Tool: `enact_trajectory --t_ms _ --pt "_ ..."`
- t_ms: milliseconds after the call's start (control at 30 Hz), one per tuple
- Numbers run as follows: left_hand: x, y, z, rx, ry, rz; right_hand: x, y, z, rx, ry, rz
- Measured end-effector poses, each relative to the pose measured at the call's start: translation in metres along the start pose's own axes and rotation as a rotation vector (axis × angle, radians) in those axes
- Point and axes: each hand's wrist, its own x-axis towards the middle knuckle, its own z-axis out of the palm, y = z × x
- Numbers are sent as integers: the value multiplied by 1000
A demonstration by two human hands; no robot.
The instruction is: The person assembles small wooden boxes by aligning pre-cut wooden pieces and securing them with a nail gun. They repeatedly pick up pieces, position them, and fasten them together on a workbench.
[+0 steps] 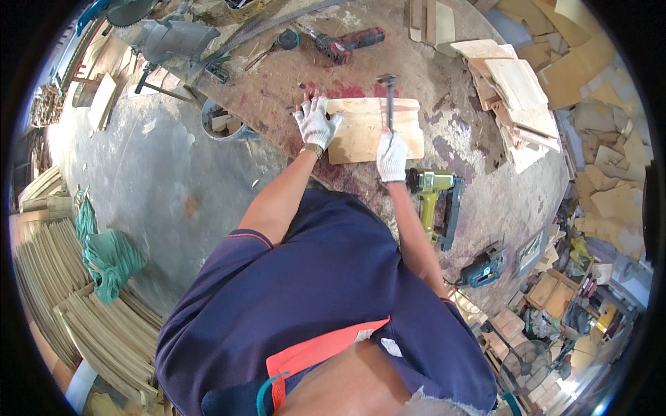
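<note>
A pale wooden board (357,135) with shaped side edges lies flat on the stained worktable (277,93) in front of me. My left hand (316,122), in a white fingertip-less glove, rests at the board's left edge with fingers spread. In a white glove too, my right hand (393,157) is wrapped round the handle of a hammer (390,97). The hammer's head is above the board's far edge; whether it touches anything I cannot tell. Right beside my right wrist lies a green nail gun (431,194).
A red-black cordless drill (336,48) and a tape measure (287,39) lie at the back. Stacked boards (517,90) stand at the right, with a jigsaw (482,269) nearer me. Left of the table are a bucket (220,123) and a saw machine (166,41).
</note>
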Motion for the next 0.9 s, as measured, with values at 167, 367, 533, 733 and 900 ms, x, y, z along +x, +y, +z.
enact_trajectory --t_ms 167,367,533,733,900 --pt "-3 0 2 -16 88 55 -7 -8 -2 -267 -273 3" --pt "-5 -1 3 -49 113 70 -3 -12 -15 -249 -175 116" --pt "-1 0 -2 -28 79 65 -6 -14 -12 -251 -106 -76" --pt "1 2 0 22 48 41 -6 -14 -14 -259 -293 101" --pt "-1 4 -3 3 80 54 -7 -14 -7 31 -63 45"
